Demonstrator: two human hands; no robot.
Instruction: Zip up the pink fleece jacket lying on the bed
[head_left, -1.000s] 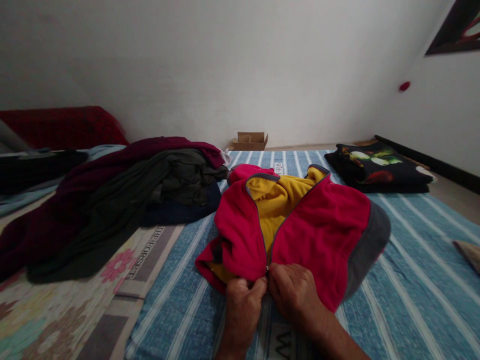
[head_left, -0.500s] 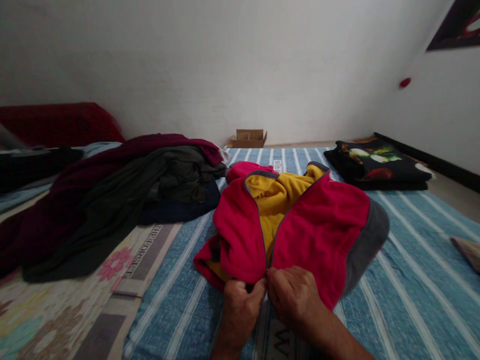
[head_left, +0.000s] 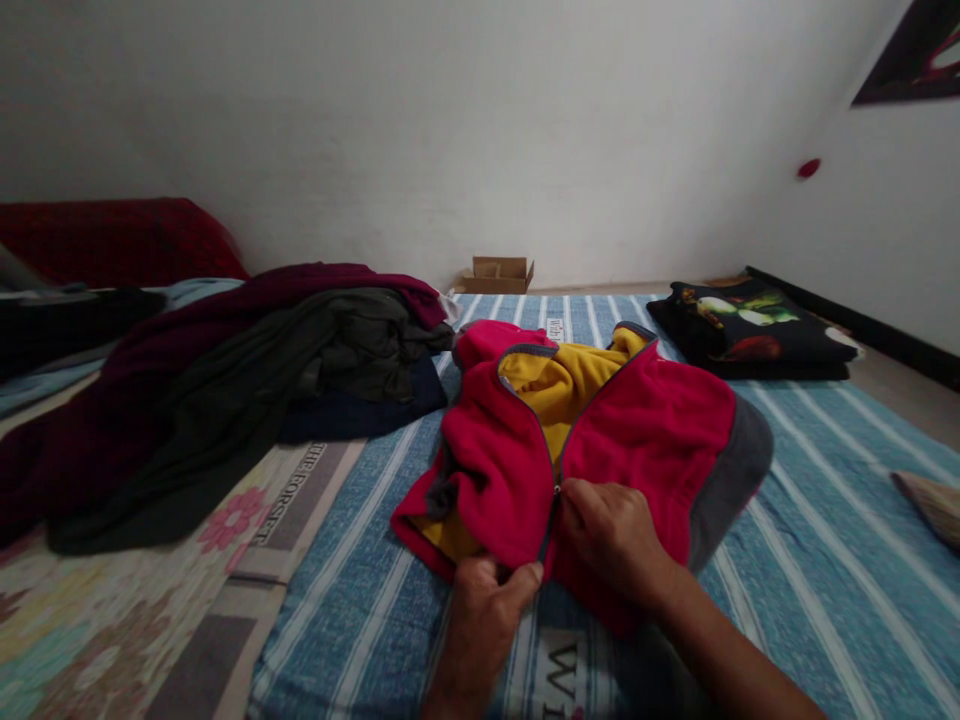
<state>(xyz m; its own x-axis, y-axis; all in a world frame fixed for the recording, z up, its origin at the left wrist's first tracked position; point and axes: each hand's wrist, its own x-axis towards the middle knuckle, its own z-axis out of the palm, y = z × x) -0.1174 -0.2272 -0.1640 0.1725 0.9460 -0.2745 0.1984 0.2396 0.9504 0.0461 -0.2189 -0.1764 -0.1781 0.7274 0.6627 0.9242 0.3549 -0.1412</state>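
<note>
A pink jacket with yellow lining and grey trim lies on the blue striped sheet, its front partly zipped at the bottom. My left hand pinches the jacket's bottom hem beside the lower end of the zip. Higher up the front, my right hand is closed at the zipper pull. Above the pull the two front edges spread apart and show the yellow lining.
Maroon and dark grey clothes are heaped at the left. Folded black printed cloth lies at the back right. A cardboard box stands by the wall. A brownish cloth is at the right edge.
My right hand has moved up the jacket front with the zipper pull, and the front below it is now closed. My left hand stays at the hem, slightly shifted.
</note>
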